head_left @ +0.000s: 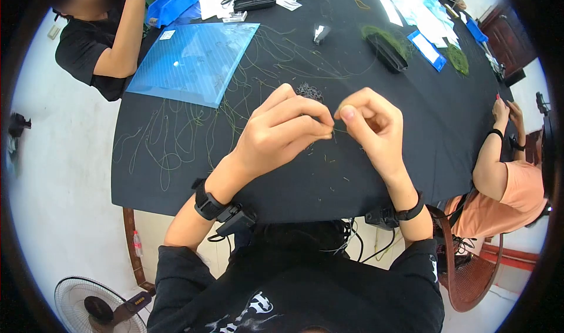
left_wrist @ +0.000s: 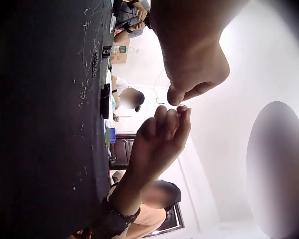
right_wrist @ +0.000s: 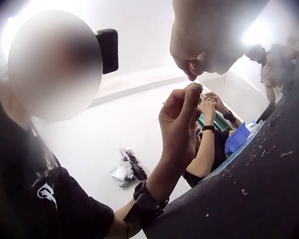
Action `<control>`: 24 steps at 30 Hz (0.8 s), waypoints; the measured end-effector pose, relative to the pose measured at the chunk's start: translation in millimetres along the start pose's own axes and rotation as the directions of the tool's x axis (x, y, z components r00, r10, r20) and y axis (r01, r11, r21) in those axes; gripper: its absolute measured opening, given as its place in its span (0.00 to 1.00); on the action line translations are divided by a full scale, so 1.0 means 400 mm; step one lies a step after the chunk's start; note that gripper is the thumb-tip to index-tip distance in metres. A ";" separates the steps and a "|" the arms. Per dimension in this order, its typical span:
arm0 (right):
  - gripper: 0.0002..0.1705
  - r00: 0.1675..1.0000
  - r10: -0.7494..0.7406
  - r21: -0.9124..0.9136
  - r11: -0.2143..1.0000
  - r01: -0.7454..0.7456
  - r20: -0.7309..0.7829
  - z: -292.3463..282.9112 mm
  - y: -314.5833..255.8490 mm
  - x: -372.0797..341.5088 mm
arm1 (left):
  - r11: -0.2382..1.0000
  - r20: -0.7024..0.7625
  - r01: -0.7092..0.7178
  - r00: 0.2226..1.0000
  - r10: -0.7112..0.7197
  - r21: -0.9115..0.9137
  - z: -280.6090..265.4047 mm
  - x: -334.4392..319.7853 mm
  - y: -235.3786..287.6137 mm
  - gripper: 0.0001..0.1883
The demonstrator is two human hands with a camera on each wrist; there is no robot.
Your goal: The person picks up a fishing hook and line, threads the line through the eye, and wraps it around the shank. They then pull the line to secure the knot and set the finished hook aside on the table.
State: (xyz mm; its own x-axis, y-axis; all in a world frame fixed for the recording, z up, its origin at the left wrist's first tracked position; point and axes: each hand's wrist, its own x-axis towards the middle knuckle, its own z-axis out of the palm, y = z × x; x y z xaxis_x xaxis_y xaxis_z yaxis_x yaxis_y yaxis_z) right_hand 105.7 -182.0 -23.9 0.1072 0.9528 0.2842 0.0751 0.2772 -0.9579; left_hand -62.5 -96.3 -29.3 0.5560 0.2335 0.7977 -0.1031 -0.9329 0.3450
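Both hands are raised over the black table, fingertips nearly meeting. The left hand (head_left: 282, 130) pinches a thin thread (head_left: 341, 128) between thumb and fingers, the others bent beside them. Thumb and forefinger of the right hand (head_left: 379, 130) also pinch the thread. In the left wrist view a small hook (left_wrist: 161, 101) shows beside the left hand's (left_wrist: 197, 67) fingertips; which fingers bear it I cannot tell. The right wrist view shows the left hand (right_wrist: 179, 117) below the right hand (right_wrist: 204, 42). Behind the hands lies a heap of small dark hooks (head_left: 309, 91).
Loose green threads (head_left: 167, 151) spread over the table's left side, beside a blue board (head_left: 191, 62). Farther back are a small clear packet (head_left: 320, 34), a black case (head_left: 386, 52) with green thread and a blue-edged card (head_left: 427, 49). People sit at both sides.
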 end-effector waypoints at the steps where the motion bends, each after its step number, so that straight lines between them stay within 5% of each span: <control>1: 0.05 1.000 0.007 0.017 1.000 -0.007 0.002 -0.001 0.009 0.005 | 0.999 0.004 0.005 1.000 -0.005 -0.041 -0.002 0.001 0.004 0.08; 8: 0.06 0.982 0.126 0.162 0.976 -0.148 0.138 0.031 0.040 -0.007 | 0.945 -0.100 0.197 0.968 -0.230 -0.263 0.004 -0.012 0.000 0.08; 11: 0.06 0.979 0.148 0.128 0.978 -0.166 0.140 0.043 0.047 -0.012 | 0.956 -0.158 0.228 0.953 -0.258 -0.185 0.004 -0.014 -0.007 0.08; 15: 0.04 0.975 0.174 0.086 0.979 -0.187 0.140 0.054 0.020 -0.024 | 0.980 -0.205 0.189 0.959 -0.197 -0.055 0.006 -0.012 -0.018 0.07; 21: 0.07 0.990 -0.066 -0.202 0.975 0.090 0.122 0.041 0.001 -0.022 | 0.993 -0.130 0.093 0.988 -0.083 0.070 0.007 -0.009 -0.026 0.07; 24: 0.05 0.998 0.004 -0.088 0.996 0.001 0.063 0.020 -0.003 -0.016 | 0.995 -0.074 0.043 0.997 -0.036 0.091 0.014 -0.010 -0.023 0.08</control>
State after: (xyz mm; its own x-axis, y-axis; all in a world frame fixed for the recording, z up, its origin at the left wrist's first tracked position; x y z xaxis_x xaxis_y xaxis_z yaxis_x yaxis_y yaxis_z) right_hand 96.9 -187.3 -24.9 0.0448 0.9599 0.2767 0.1619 0.2664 -0.9502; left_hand -59.3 -90.1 -38.4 0.4969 0.2867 0.8191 -0.0034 -0.9432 0.3322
